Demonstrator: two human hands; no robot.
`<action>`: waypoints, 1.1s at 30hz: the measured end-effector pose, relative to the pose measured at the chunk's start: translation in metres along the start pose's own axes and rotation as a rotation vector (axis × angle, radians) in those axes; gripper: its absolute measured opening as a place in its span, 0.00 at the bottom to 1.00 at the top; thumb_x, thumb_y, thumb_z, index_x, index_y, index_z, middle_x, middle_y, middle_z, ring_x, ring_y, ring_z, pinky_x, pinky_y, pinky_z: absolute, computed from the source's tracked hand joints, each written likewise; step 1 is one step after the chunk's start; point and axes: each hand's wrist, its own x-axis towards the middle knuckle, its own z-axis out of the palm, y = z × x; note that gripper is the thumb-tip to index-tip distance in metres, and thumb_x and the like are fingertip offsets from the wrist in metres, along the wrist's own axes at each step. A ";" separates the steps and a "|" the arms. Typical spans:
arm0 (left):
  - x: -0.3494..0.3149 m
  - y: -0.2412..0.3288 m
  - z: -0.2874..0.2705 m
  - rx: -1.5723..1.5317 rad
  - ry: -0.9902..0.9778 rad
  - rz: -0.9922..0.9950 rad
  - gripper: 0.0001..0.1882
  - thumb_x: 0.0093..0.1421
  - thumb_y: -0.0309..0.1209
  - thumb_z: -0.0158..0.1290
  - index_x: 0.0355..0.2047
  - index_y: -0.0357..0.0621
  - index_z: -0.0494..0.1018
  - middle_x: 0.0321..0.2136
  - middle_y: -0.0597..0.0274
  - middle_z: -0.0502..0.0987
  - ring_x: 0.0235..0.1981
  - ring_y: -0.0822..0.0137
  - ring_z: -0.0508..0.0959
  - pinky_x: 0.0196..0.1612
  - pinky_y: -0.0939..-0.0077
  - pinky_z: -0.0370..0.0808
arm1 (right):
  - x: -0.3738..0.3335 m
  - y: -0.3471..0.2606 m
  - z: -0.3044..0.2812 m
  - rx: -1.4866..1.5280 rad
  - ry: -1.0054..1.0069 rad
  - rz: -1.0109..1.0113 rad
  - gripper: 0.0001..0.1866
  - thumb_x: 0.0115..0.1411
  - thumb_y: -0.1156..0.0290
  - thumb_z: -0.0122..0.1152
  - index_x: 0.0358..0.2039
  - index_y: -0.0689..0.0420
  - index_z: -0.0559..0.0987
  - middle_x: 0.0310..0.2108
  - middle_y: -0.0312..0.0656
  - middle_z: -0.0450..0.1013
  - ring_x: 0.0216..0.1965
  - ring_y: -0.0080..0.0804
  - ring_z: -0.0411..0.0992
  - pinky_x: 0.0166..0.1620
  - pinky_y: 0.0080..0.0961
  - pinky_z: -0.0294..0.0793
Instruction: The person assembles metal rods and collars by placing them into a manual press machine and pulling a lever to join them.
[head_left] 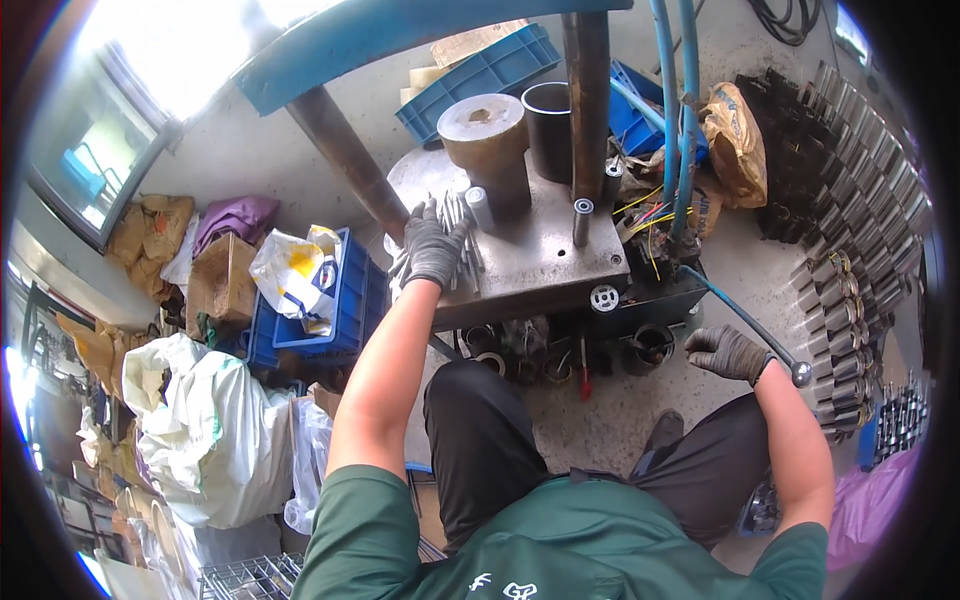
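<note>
My left hand [432, 245], in a dark grey glove, lies over a pile of thin metal rods [467, 262] at the left of a steel press table [540, 250]. Its fingers are stretched out and touch the rods; none is plainly gripped. Right beside the rods stands a short silver cylinder [479, 208]. My right hand [728, 353], also gloved, hangs above the floor with its fingers curled in and nothing visible in them. Nearest to it is a lever with a ball knob [800, 374], which it does not hold. Another small cylinder [583, 222] stands upright on the table's right side.
A thick round block [485, 140] and a dark tube [548, 130] rise at the table's back, between steel columns [587, 100]. Blue crates [345, 335] and a white sack [200, 430] sit at left. Many metal sleeves [835, 330] are stacked at right.
</note>
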 end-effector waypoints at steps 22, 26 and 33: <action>-0.705 -0.238 -0.038 0.058 -0.228 -1.327 0.34 0.57 0.41 0.62 0.62 0.39 0.69 0.64 0.40 0.67 0.66 0.48 0.66 0.69 0.60 0.63 | 0.022 0.093 0.005 0.304 -0.032 0.045 0.15 0.66 0.75 0.64 0.52 0.62 0.76 0.45 0.40 0.78 0.45 0.29 0.76 0.52 0.28 0.76; -0.728 -0.253 -0.045 0.242 -0.475 -1.595 0.48 0.52 0.46 0.66 0.69 0.42 0.59 0.68 0.41 0.60 0.68 0.48 0.65 0.70 0.61 0.63 | 0.024 0.122 -0.002 0.282 0.027 0.114 0.15 0.65 0.76 0.64 0.52 0.62 0.77 0.45 0.40 0.77 0.46 0.29 0.76 0.51 0.28 0.78; -0.714 -0.273 -0.025 0.400 -0.612 -1.656 0.33 0.51 0.44 0.68 0.54 0.41 0.74 0.54 0.47 0.76 0.57 0.51 0.77 0.58 0.62 0.77 | 0.020 0.119 0.001 0.069 0.068 0.215 0.16 0.65 0.76 0.64 0.52 0.65 0.77 0.46 0.42 0.78 0.46 0.31 0.77 0.49 0.28 0.79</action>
